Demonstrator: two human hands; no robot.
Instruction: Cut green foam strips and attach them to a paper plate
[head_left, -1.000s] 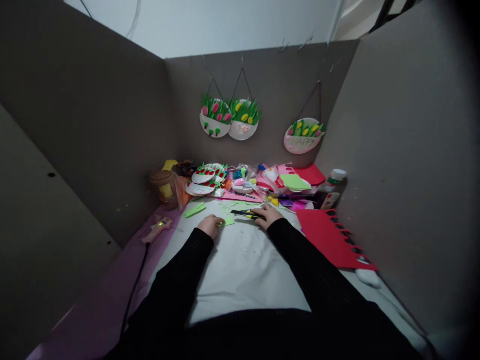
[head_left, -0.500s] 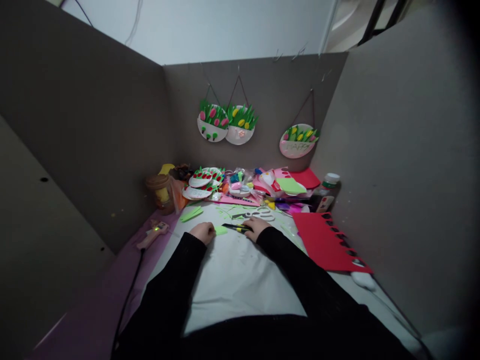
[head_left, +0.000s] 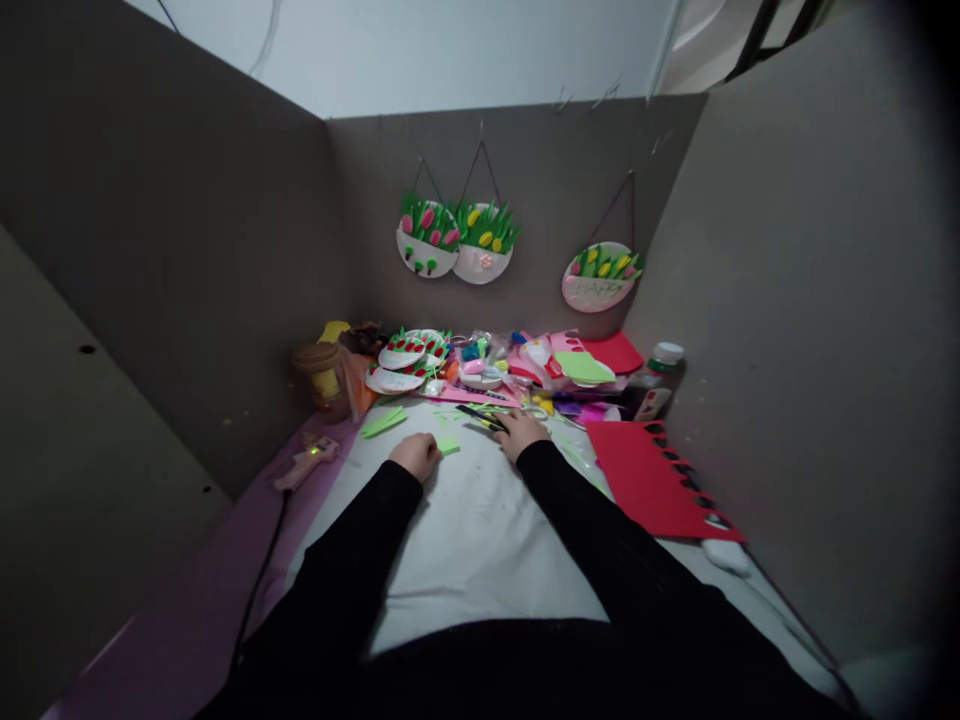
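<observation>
Paper (head_left: pixel 448 446), light green, lies in the head view on the white sheet (head_left: pixel 480 540), against the left hand (head_left: pixel 416 456); whether pinched or only pressed cannot be told. The right hand (head_left: pixel 523 434), apart from the left, grips a black cutter (head_left: pixel 477 415). Were the paper loosely held, it could skid; a leftward slip could let the cutter nick the left hand.

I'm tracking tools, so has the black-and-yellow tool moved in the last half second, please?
Yes: judged against the large red sheet, the black-and-yellow tool has moved farther back.
</observation>
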